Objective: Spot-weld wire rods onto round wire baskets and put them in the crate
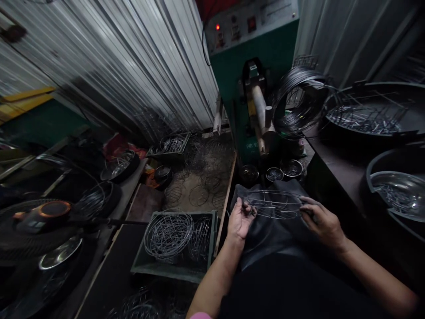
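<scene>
A round wire rack [275, 204], with thin rods inside its ring, is held nearly level above my lap. My left hand [241, 217] is closed on its left edge, palm turned up and fingers curled. My right hand [322, 220] pinches the right edge between thumb and fingers. Under the rack lies a dark apron [265, 239] over my legs. Straight ahead, a green machine [229, 79] carries a pale metal arm [259, 104] beyond the rack.
A green crate [172, 270] of wire racks stands at left. Small bowls [274, 174] sit below the machine. On the right are a wire coil [299, 102], a large black pan [365, 130] of metal pieces and a steel bowl [405, 181]. A corrugated wall [159, 57] rises behind.
</scene>
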{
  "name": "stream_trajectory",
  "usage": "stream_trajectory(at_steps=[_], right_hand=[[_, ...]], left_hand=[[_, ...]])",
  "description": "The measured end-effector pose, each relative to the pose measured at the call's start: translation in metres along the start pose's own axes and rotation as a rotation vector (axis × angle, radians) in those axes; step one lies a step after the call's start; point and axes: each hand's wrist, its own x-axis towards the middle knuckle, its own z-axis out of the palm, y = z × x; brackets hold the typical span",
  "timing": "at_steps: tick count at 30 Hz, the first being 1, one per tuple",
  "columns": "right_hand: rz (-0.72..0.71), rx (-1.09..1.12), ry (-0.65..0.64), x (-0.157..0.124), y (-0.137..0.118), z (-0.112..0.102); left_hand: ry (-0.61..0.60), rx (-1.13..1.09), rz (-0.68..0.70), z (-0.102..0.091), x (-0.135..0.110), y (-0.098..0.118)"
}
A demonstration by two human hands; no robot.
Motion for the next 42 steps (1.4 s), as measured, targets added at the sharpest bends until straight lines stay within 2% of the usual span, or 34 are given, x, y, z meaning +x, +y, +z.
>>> stream_trajectory(at_steps=[7,12,15,18,26,28,33,36,38,40,42], right_hand=[[0.125,0.099,-0.068,-0.026,0.001,-0.002],[0.116,0.150,-0.095,-0.028,0.004,-0.003],[0.083,0.170,-0.102,-0.019,0.003,-0.004],[0.027,0.158,-0.111,-0.002,0.001,-0.004],[-0.019,0.012,-0.139,0.035,0.003,0.003],[0.028,0.084,-0.120,0.039,0.000,0.007],[0.276,0.329,-0.091,0.045,-0.009,0.016],[0.308,0.350,-0.063,0.046,-0.010,0.019],[0.313,0.351,-0.055,0.047,-0.009,0.019],[0.316,0.350,-0.053,0.047,-0.009,0.019],[0.320,0.347,-0.053,0.048,-0.009,0.020]], left_hand=[[-0.091,0.088,0.093,-0.016,-0.010,-0.013],[-0.102,0.085,0.108,-0.027,-0.013,-0.021],[-0.113,0.078,0.104,-0.023,-0.012,-0.021],[-0.074,0.063,0.098,-0.012,-0.008,-0.019],[-0.024,-0.023,0.067,0.006,0.005,-0.011],[-0.014,-0.035,0.060,0.010,0.006,-0.009],[0.016,0.001,0.094,0.016,0.004,-0.005],[0.001,0.046,0.126,0.009,0.000,-0.004],[0.013,0.127,0.217,0.001,-0.006,-0.002],[0.018,0.300,0.450,-0.004,-0.015,0.002],[-0.060,0.573,0.710,-0.002,-0.023,0.009]])
